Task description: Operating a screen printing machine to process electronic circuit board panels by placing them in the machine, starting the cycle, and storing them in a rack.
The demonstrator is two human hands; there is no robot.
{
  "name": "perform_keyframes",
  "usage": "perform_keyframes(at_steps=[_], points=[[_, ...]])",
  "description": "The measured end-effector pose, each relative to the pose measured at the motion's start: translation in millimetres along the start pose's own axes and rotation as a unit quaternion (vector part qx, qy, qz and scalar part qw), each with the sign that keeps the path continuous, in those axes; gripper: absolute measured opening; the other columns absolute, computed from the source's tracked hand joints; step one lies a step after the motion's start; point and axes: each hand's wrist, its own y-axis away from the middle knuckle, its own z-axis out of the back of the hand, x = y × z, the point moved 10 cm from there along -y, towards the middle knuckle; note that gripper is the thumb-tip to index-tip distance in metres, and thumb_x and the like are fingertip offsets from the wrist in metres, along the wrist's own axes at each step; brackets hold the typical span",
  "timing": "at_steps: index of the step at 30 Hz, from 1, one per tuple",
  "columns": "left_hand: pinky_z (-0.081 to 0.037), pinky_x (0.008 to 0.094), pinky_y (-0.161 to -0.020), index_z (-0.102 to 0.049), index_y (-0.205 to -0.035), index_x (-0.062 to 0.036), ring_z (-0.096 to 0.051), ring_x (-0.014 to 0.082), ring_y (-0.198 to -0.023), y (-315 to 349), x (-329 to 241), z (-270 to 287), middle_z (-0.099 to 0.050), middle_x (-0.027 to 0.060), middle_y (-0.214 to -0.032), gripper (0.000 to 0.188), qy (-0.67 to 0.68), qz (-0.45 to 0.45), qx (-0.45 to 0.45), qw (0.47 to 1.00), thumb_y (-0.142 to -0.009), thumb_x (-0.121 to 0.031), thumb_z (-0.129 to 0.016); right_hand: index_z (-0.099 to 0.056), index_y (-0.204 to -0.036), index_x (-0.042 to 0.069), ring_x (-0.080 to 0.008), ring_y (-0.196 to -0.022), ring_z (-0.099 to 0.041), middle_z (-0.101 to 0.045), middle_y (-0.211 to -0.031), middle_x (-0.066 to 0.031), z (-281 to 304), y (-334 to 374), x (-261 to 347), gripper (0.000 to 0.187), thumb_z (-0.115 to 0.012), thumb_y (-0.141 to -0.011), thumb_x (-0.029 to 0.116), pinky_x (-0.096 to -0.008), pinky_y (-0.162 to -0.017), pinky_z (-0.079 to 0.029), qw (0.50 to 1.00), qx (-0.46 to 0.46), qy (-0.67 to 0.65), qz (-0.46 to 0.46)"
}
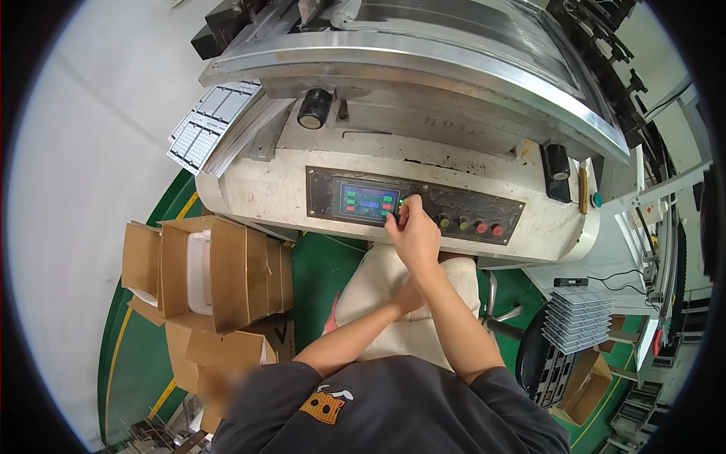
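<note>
My right hand [415,233] is raised to the dark control panel [469,203] on the front of a large pale machine [265,185]. Its fingers are curled, with thumb and fingertips at the right edge of a small lit touchscreen [368,201]. Whatever lies between the fingertips is hidden by the hand. Right of it on the panel are green buttons [454,224] and red buttons [488,227]. My left hand [409,297] rests low over my lap, crossing behind my right forearm, which covers its fingers.
Above the panel runs the machine's metal frame [423,49], with black knobs [314,109] below it. Printed sheets [215,121] are stacked at the left. Open cardboard boxes [249,272] stand on the green floor. To the right, a pile of grey trays [576,318] sits on a black stool [532,356].
</note>
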Motion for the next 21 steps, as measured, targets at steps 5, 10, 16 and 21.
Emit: perform_keyframes(at_steps=[5, 10, 16, 21], points=[[-0.044, 0.0358, -0.098, -0.062, -0.12, -0.0023, -0.056, 0.02, -0.114, 3, 42, 13, -0.064, 0.0133, -0.122, 0.029, 0.17, 0.159, -0.057, 0.971, -0.097, -0.02, -0.058, -0.048, -0.093, 0.008, -0.0296, -0.059, -0.061, -0.058, -0.068, -0.007, 4, 2, -1, 0.032, -0.076, -0.083, 0.017, -0.0416, -0.055, -0.049, 1.0, -0.012, -0.012, 0.004], [-0.042, 0.0335, -0.101, -0.058, -0.129, -0.0026, -0.052, 0.016, -0.119, 5, 68, 5, -0.059, 0.0063, -0.129, 0.036, 0.339, 0.157, -0.058, 0.926, -0.097, -0.02, -0.06, -0.048, -0.094, 0.008, -0.03, -0.058, -0.06, -0.058, -0.068, -0.0075, 0, 5, 0, 0.032, -0.077, -0.082, 0.017, -0.0416, -0.055, -0.049, 1.0, -0.02, -0.008, 0.014], [-0.042, 0.0335, -0.101, -0.055, -0.134, -0.002, -0.05, 0.0155, -0.121, 5, 67, -1, -0.057, 0.005, -0.132, 0.041, 0.33, 0.165, -0.021, 0.929, -0.098, -0.02, -0.061, -0.047, -0.093, 0.008, -0.0298, -0.059, -0.062, -0.059, -0.07, -0.0066, 2, 6, 4, 0.03, -0.075, -0.084, 0.017, -0.0418, -0.052, -0.049, 0.999, -0.012, -0.006, 0.03], [-0.045, 0.032, -0.096, -0.058, -0.127, -0.0037, -0.053, 0.0145, -0.112, 2, 44, 6, -0.059, 0.0034, -0.123, 0.034, 0.354, 0.163, -0.053, 0.92, -0.098, -0.021, -0.063, -0.047, -0.093, 0.008, -0.0293, -0.059, -0.062, -0.059, -0.07, -0.0067, 3, 6, 0, 0.03, -0.074, -0.085, 0.017, -0.0408, -0.053, -0.049, 0.999, -0.016, -0.012, 0.027]])
